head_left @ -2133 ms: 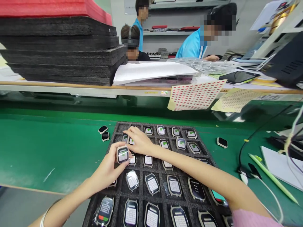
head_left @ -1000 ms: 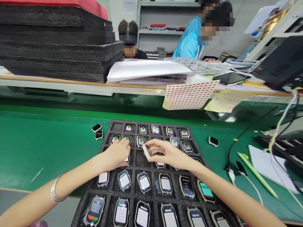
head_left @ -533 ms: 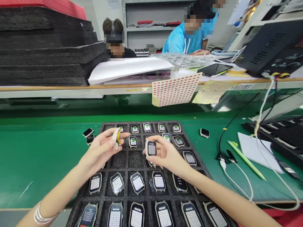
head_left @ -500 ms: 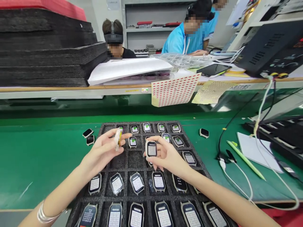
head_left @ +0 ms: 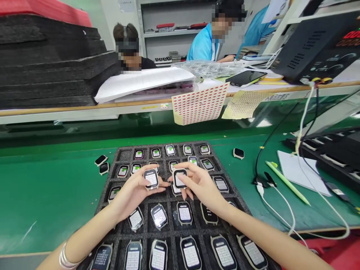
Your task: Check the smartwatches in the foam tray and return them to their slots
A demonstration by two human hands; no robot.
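A smartwatch body without a strap (head_left: 151,178) is gripped in my left hand (head_left: 135,193), its lit white list screen facing me. My right hand (head_left: 202,183) holds a second smartwatch body (head_left: 179,179) just beside it, thumb over the lower right of its lit screen. Both hands are above a black foam tray (head_left: 173,236) divided into square pockets. Many pockets hold more watch bodies with lit screens, such as a watch (head_left: 185,213) below my right hand. Several in the far rows show green and white screens. My hands cover some of the middle pockets.
Two dark-screened watches (head_left: 104,167) lie left of the tray and another (head_left: 238,153) lies to its right. At right are cables (head_left: 260,187), a green pen (head_left: 288,183), white paper (head_left: 302,174) and a black tray (head_left: 337,157). A shelf edge (head_left: 126,111) runs across; people sit beyond.
My left hand has turned its watch from edge-on to screen-facing and moved right, nearer the other watch. My right thumb has shifted onto its watch's screen. The view has shifted slightly.
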